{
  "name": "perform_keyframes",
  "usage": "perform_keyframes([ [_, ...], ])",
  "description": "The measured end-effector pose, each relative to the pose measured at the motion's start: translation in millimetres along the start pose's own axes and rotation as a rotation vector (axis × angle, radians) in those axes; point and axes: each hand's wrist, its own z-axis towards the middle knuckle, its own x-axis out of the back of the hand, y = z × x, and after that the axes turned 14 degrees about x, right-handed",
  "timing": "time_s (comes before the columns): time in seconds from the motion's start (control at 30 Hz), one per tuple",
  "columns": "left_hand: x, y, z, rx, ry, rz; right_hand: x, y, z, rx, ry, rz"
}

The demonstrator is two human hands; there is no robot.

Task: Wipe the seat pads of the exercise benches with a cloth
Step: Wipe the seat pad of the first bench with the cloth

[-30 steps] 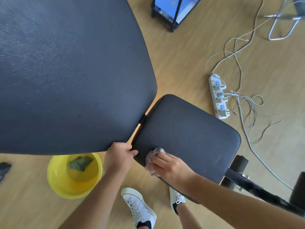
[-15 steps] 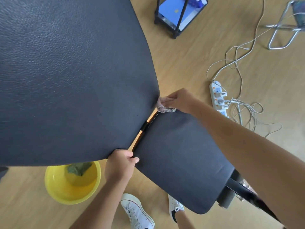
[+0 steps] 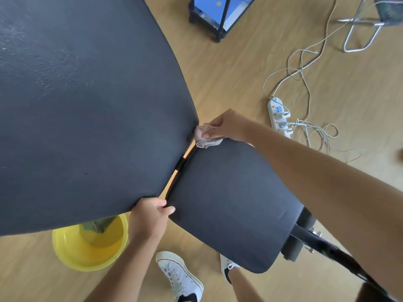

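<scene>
A black exercise bench fills the view: a large back pad [image 3: 87, 110] on the left and a smaller seat pad [image 3: 231, 205] lower right, with a narrow gap between them. My right hand [image 3: 226, 125] presses a pinkish cloth [image 3: 206, 137] onto the far corner of the seat pad, right at the back pad's edge. My left hand [image 3: 150, 212] grips the near lower corner of the back pad, thumb resting toward the seat pad.
A yellow basin [image 3: 87, 247] holding water and a green rag stands on the wooden floor under the back pad. A power strip [image 3: 279, 116] with tangled white cables lies to the right. A black-framed rack [image 3: 218, 16] and a metal chair leg [image 3: 357, 33] stand beyond. My white shoes [image 3: 181, 277] are below.
My right hand has swept the cloth from the seat pad's near edge up to its far corner by the gap. My left hand kept its hold on the back pad.
</scene>
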Motion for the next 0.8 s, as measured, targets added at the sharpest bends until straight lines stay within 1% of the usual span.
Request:
perform_keyframes([
  [0.1,0,-1,1,0.003,0.004,0.007,21,36,-40,-0.029,0.031,0.002],
  [0.2,-1,0,-1,-0.01,-0.009,0.016,44,95,-115,-0.187,0.056,-0.039],
  [0.3,-2,2,-2,-0.018,-0.009,0.011,66,122,-167,-0.302,0.004,-0.117],
  [0.37,-3,2,-3,-0.026,-0.012,0.009,65,112,-160,-0.293,-0.01,-0.099],
  [0.53,-3,-1,1,-0.012,-0.034,-0.02,13,38,-59,-0.065,0.087,0.119],
  [0.6,-4,-3,6,0.011,-0.064,-0.038,12,30,-46,-0.065,0.084,0.095],
  [0.63,-4,-5,7,0.015,-0.075,-0.042,17,38,-59,-0.091,0.083,0.08],
  [0.7,-4,-7,8,0.001,-0.074,-0.037,30,75,-109,-0.199,0.141,0.06],
  [0.8,-6,-10,9,0.001,-0.071,-0.045,32,138,-199,-0.373,0.393,0.111],
])
